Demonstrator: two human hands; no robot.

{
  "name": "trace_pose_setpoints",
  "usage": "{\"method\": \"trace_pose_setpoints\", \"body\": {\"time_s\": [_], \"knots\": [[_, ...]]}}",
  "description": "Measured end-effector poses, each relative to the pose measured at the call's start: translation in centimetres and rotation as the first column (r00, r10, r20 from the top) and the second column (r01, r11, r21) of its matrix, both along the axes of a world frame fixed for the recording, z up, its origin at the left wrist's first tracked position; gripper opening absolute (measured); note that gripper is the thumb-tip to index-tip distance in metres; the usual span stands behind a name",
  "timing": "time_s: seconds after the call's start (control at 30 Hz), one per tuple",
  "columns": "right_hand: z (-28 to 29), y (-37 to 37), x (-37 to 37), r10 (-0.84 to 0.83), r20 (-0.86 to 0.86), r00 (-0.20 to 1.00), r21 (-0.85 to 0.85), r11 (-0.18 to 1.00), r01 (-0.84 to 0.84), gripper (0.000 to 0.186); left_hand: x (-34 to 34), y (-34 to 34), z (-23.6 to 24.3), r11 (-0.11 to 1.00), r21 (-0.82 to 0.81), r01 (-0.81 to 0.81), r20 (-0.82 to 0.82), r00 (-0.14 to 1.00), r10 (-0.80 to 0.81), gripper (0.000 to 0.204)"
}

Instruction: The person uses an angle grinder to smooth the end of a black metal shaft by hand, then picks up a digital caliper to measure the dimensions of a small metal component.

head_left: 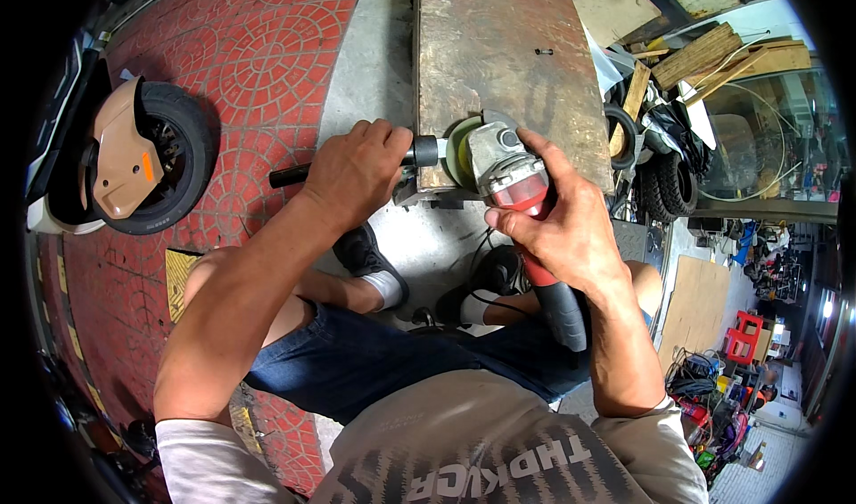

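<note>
My right hand point(571, 223) is wrapped round an angle grinder point(510, 172), red and grey with a silver gear head. Its pale yellowish disc point(461, 152) stands on edge, facing left, over the near end of a worn wooden bench point(499, 49). A black rod-like piece point(421, 151) with a short silvery end lies crosswise in the closed fingers of my left hand point(357, 170). The silvery end is at the disc; whether it touches I cannot tell. The rod's dark far-left end point(287, 176) sticks out past my left hand.
A small dark bolt-like piece point(544, 52) lies on the bench. To the left, a vehicle wheel point(183, 156) with a tan fender point(127, 161) stands on red paving. Wood scraps point(700, 54) and tires point(673, 183) are piled at right. A red stool point(743, 337) stands further off.
</note>
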State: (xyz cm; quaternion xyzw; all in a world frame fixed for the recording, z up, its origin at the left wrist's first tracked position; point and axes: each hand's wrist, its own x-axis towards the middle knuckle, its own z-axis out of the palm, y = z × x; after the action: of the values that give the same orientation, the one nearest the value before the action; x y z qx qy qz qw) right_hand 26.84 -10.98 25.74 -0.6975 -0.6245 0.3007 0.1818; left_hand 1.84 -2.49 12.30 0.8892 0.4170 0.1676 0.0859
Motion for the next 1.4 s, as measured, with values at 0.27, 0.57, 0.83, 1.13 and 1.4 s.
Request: {"method": "trace_pose_setpoints", "body": {"time_s": [0.27,0.57,0.83,1.13,1.4], "knots": [[-0.5,0.0,1.2,-0.011,-0.031,0.999,0.096,0.995,0.014,0.086,0.2,0.1,-0.1,1.000,0.011,-0.001,0.018,1.000,0.001,0.045],[-0.7,0.0,-0.1,0.058,-0.002,0.998,0.096,0.994,-0.058,0.088,0.2,0.1,0.1,1.000,0.003,0.008,0.000,1.000,-0.008,0.046],[0.0,-0.3,0.3,-0.040,-0.033,0.999,0.002,0.999,0.040,0.087,0.1,0.0,0.0,1.000,-0.006,0.001,0.015,1.000,-0.001,0.044],[-0.5,0.0,0.4,-0.004,-0.060,0.998,0.067,0.998,0.008,0.086,0.1,0.1,0.0,1.000,-0.006,0.002,-0.013,1.000,-0.002,0.043],[-1.1,-0.2,0.1,0.033,-0.045,0.998,0.061,0.998,-0.031,0.089,0.1,0.1,0.0,1.000,0.009,-0.008,-0.036,0.999,0.009,0.043]]}}
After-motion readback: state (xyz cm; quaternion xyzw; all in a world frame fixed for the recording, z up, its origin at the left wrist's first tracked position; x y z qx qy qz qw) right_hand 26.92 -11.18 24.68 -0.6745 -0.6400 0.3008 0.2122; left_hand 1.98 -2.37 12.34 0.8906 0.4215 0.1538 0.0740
